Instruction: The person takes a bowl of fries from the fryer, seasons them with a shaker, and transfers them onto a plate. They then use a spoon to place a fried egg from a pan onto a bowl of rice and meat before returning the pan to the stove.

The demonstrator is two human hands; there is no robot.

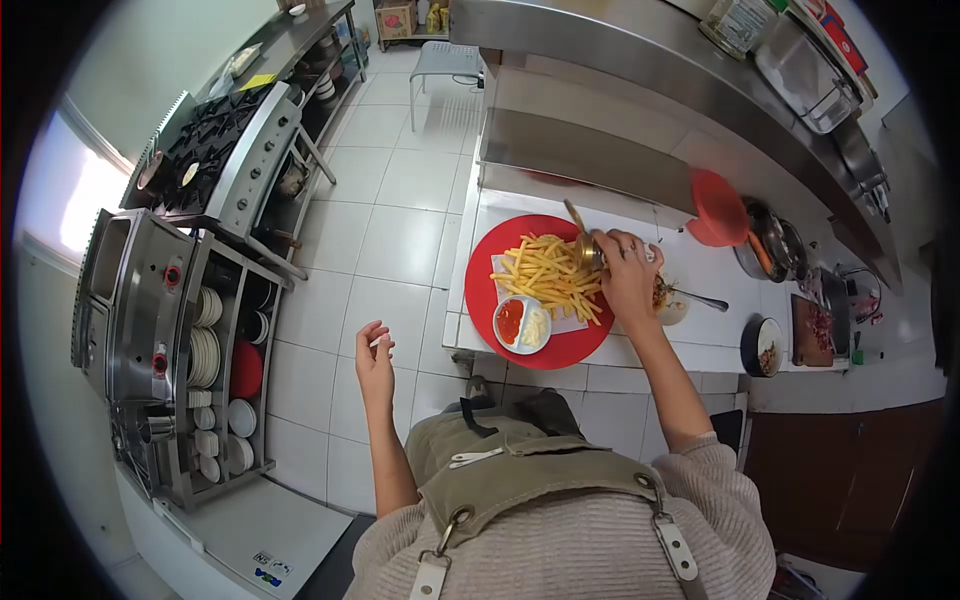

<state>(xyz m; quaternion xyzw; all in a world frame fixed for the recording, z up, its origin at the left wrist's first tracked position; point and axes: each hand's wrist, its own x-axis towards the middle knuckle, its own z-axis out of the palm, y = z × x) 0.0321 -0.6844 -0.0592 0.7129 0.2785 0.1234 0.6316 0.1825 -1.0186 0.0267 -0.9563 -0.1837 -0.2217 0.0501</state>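
Closest in, below the olive canvas apron point(520, 480), the left hand point(375, 350) hangs over the pale tiled floor point(400, 220) with its fingers loosely spread, holding and touching nothing. Further out, at the near edge of the white tiled counter point(700, 350), lies a round red plate point(575, 345) bearing a heap of yellow fries point(548, 275) and a small white two-part dip dish point(522, 323) of red and pale sauce. The right hand point(628, 275) is over the plate's right side, fingers wrapped around a small brass-coloured metal cup point(588, 248) that is held against the fries, its thin long handle slanting up and away. The cup looks light and rigid, probably smooth enough to slip in greasy fingers, so the handle or a full wrap around the bowl seems the surest hold; the fries are light and easily snapped. The plate overhangs nothing, though it sits near the counter's front and left edges, with open floor to the left. Just beside the right hand stands a little pale bowl with a spoon point(672, 308) (its contents are too small to tell). Beyond are a red plastic lid point(718, 208), a steel pot point(770, 245) and a low steel shelf point(640, 50), which crowd the room to the right
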